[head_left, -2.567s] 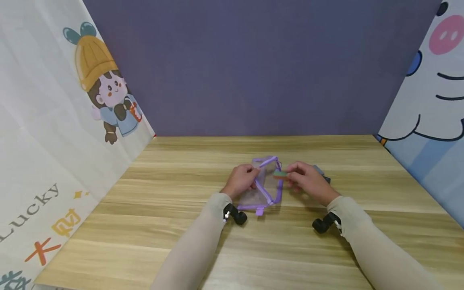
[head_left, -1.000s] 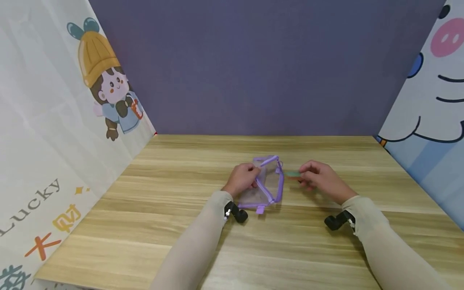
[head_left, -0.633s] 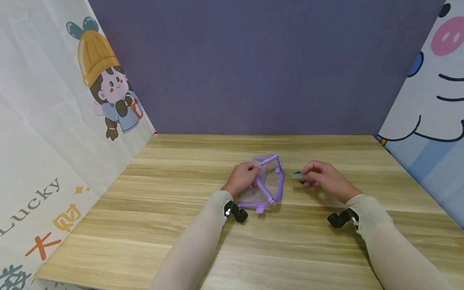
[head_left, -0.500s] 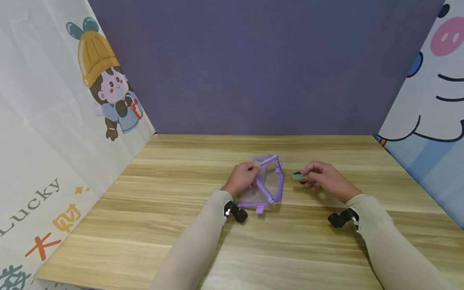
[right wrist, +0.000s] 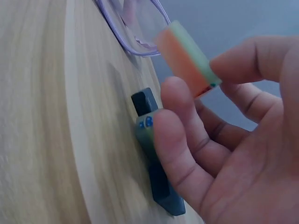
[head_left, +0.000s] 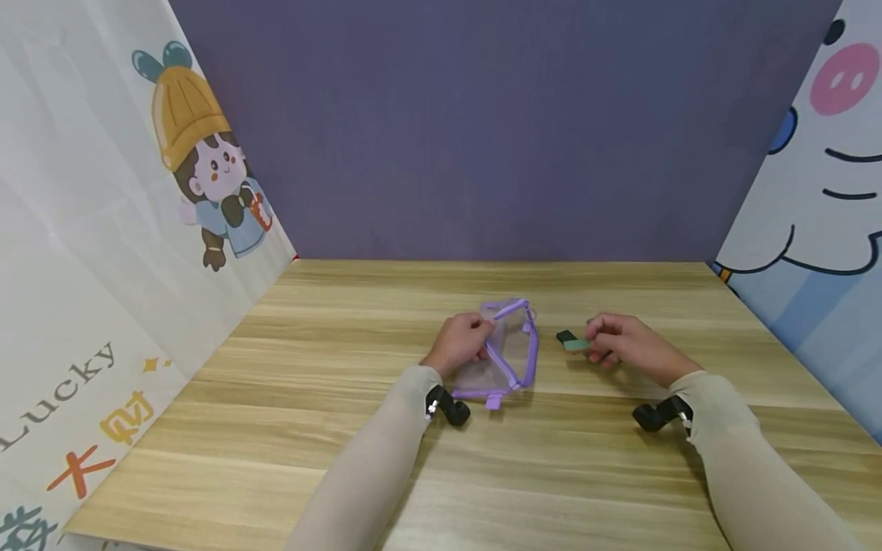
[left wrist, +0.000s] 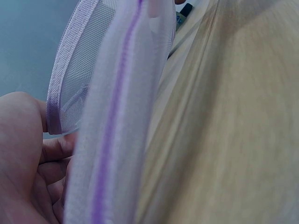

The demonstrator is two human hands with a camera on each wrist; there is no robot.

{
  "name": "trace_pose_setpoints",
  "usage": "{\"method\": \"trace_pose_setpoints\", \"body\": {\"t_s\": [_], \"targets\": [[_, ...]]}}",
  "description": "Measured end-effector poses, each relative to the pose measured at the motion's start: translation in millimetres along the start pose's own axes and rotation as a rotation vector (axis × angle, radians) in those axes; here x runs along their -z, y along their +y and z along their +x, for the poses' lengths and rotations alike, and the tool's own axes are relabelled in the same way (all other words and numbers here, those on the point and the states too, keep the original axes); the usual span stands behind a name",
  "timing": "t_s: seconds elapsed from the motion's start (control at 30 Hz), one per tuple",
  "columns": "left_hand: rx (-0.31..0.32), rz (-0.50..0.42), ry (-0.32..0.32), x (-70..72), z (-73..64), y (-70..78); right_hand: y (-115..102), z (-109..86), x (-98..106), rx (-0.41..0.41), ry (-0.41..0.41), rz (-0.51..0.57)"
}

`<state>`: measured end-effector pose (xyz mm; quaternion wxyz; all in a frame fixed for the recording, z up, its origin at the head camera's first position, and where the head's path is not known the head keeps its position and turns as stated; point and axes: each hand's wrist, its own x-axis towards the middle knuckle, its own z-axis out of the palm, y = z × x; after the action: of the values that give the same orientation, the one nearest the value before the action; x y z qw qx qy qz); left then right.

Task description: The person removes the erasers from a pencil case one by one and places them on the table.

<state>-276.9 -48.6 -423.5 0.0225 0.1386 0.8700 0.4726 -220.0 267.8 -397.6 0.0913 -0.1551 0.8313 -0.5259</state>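
Note:
My left hand (head_left: pixel 460 341) pinches the open edge of a see-through mesh zipper pouch (head_left: pixel 475 375) with purple trim. In the left wrist view the pouch's zipper edge (left wrist: pixel 114 112) runs close to the camera, partly hiding that hand's fingers. My right hand (head_left: pixel 623 344) holds a two-tone eraser (right wrist: pixel 184 60), green on one side and orange on the other, between thumb and fingers, to the right of the pouch. Beneath those fingers a dark object (right wrist: pixel 145 101) with a pale, blue-lettered middle lies on the table; the hand partly covers it, and its kind is unclear.
The wood-grain table (head_left: pixel 386 321) reaches back to a plain dark panel (head_left: pixel 441 138). Printed white cloths stand at the left (head_left: pixel 69 229) and right. Small black cameras (head_left: pixel 448 405) sit on both wrists.
My right hand has moved right, away from the pouch's mouth, with the eraser still held. The dark object now shows to the left of its fingers. My left hand and the pouch stay nearly in place.

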Motion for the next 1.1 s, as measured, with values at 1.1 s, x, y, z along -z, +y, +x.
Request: {"method": "trace_pose_setpoints", "body": {"t_s": [1.1], "targets": [[-0.002,-0.005,-0.006,0.6,-0.9,0.1,5.5,-9.4,19.4,-0.034,-0.128,-0.061]]}}
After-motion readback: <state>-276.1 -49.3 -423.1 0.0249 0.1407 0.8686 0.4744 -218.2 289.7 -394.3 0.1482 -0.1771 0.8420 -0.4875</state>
